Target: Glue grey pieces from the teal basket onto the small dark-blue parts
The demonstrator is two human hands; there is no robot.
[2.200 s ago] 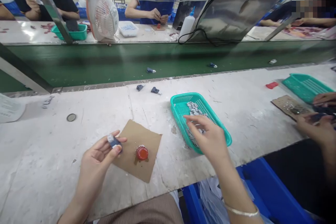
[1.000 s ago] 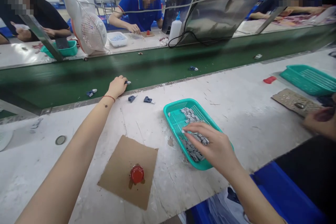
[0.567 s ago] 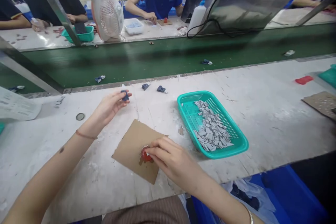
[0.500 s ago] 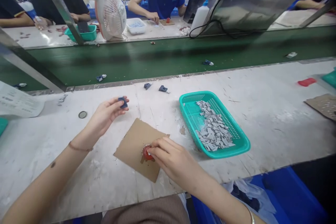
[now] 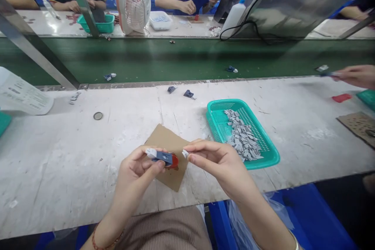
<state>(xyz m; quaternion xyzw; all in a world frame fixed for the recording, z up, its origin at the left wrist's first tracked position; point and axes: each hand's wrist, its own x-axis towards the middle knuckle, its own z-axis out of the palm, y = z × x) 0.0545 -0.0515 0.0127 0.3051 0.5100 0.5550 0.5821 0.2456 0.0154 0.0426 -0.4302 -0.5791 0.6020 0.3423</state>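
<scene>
My left hand grips a dark blue plastic part with a whitish piece at its left end. To its right, my right hand pinches a small light grey piece between thumb and fingertips. The two held things are a short gap apart. Beneath them lies a brown cardboard square with a red round thing on it, partly hidden by the blue part. A green basket holding a pile of small grey pieces stands just beyond my right hand.
Two blue parts lie near the table's back edge, with a green belt behind. A round metal cap is at the left. Another person's hand reaches in from the right. Across the belt are a fan and people at work.
My left hand has come right and nearer with the blue part, now over the cardboard. My right hand has lifted off the red thing with a grey piece. Another person's hand has appeared at right.
</scene>
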